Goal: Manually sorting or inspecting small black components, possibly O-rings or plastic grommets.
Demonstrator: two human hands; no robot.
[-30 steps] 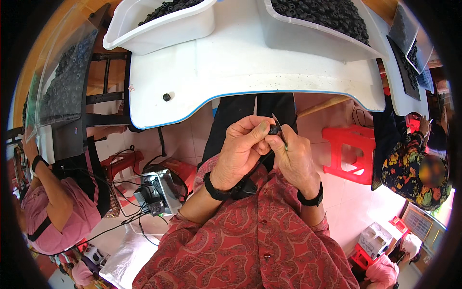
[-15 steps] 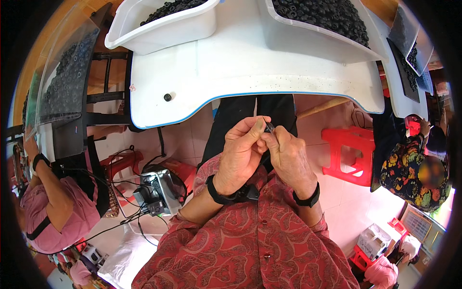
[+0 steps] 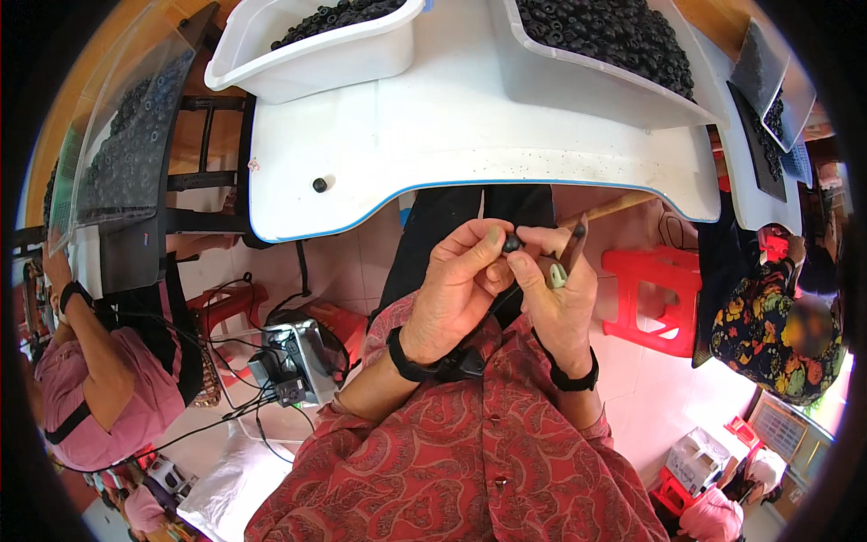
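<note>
My left hand [image 3: 456,280] is closed, pinching a small round black part [image 3: 511,243] between thumb and fingertips, above my lap and just off the table's near edge. Against that part's other side rest the thumb and forefinger of my right hand [image 3: 562,312]. A small knife with a pale green handle [image 3: 558,275] is tucked in the right hand's fingers. Its dark blade [image 3: 575,238] points up and away from the part. The grip on the handle is partly hidden by the fingers.
One loose black part [image 3: 320,185] lies on the white table [image 3: 433,135] at left. Two white bins [image 3: 325,72] [image 3: 596,77] of black parts stand at the back. A red stool [image 3: 655,294] is at right. Cables and a box [image 3: 302,352] are lower left. People sit on both sides.
The right hand has turned and opened somewhat, swinging the knife blade away from the black part, which now shows between the fingertips. The left hand has barely moved.
</note>
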